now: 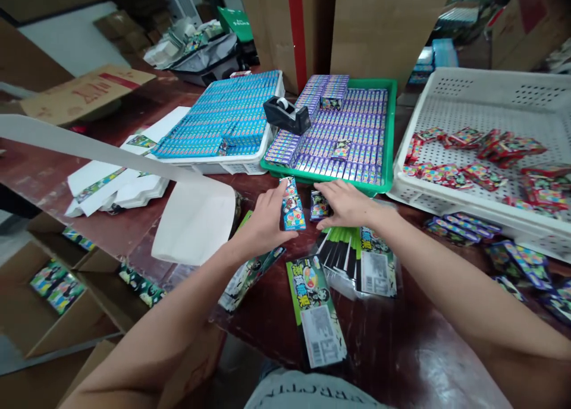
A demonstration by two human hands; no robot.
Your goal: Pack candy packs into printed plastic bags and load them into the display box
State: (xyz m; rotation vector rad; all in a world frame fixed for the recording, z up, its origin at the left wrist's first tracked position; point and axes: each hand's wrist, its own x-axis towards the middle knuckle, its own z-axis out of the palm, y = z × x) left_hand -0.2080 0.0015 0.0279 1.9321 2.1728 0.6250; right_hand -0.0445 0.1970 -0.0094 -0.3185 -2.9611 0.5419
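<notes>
A glossy dark-red tabletop (pixel 401 337) fills my view; clock positions are centred on the hands, twelve being away from the wearer. At twelve, beyond the trays, stands a tall brown cardboard carton (pixel 379 28). Towards eleven I see a dark bin (pixel 205 70) heaped with pale and green material; between eight and nine, an open cardboard box (pixel 57 284) contains green printed packs.

Containers: at about half past ten, a white plastic tray (pixel 241 166) carries close rows of small light-blue boxes (pixel 223 112). Between twelve and one, a green plastic tray (pixel 391 129) contains rows of small purple boxes (pixel 357 118); a black tape dispenser (pixel 288 116) lies across the adjoining edges of the two trays. Between two and three, a perforated white plastic basket (pixel 491 88) contains scattered red packets (pixel 508 147).

At centre, the left hand (pixel 263 219) grips a short blue printed strip of boxes (pixel 293 204) between fingers and thumb. Just beside it, the right hand (pixel 341 202) is closed about a small dark-purple box (pixel 319 205) on the tabletop. At six lies a flat green-and-black printed pouch (pixel 316 314).
</notes>
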